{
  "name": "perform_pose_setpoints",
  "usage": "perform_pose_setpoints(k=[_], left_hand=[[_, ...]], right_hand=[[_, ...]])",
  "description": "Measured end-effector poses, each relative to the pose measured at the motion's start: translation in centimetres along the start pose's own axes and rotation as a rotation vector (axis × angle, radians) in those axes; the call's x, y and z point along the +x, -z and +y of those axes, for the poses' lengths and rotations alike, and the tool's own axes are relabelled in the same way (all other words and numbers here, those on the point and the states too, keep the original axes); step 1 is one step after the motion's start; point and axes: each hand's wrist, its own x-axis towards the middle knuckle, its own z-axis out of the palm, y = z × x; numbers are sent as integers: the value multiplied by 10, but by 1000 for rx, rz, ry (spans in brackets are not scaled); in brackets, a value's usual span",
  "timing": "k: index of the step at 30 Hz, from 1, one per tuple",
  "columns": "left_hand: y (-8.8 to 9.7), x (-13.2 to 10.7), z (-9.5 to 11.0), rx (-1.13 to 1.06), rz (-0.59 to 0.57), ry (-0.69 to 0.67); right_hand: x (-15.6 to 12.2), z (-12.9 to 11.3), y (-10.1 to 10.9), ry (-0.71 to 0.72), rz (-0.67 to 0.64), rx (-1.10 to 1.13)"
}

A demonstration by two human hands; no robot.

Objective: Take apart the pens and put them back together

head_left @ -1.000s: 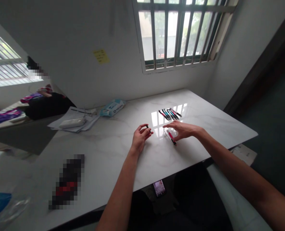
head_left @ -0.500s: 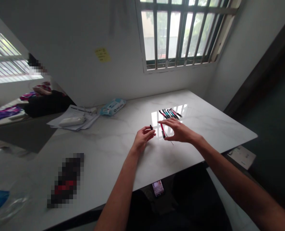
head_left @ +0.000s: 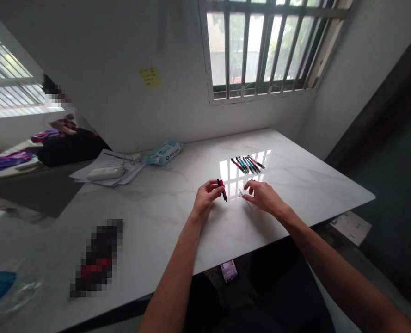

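Note:
My left hand (head_left: 205, 198) is closed around parts of a pen: a red barrel (head_left: 222, 185) and a black piece (head_left: 219, 182) sit together between thumb and fingers, a dark tip pointing down toward the table. To its right, my right hand (head_left: 262, 196) hovers low with thumb and index finger apart. A thin pale pen refill (head_left: 249, 205) lies on the table under its fingertips; whether they touch it I cannot tell. Behind the hands, several pens (head_left: 247, 164) in black, red and teal lie side by side in a row.
The white marbled table (head_left: 150, 222) carries papers (head_left: 113, 178) with a white device on top, a blue wipes pack (head_left: 165, 152), a blurred dark item (head_left: 96, 259) and a clear bottle (head_left: 21, 291). A phone (head_left: 229, 271) rests below the front edge.
The red barrel has passed from my right hand to my left, beside the black piece. My right hand has moved slightly right and down, over the refill.

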Motion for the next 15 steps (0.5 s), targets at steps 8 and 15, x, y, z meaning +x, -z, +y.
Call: perform_pose_setpoints(k=[8,15], left_hand=[[1,0,-2,4,17,-6],[3,1,-1,-10,28,-10]], right_hand=[[-4,5,-5,-11,-55,-8],[-5,8,-17,-49,-6,26]])
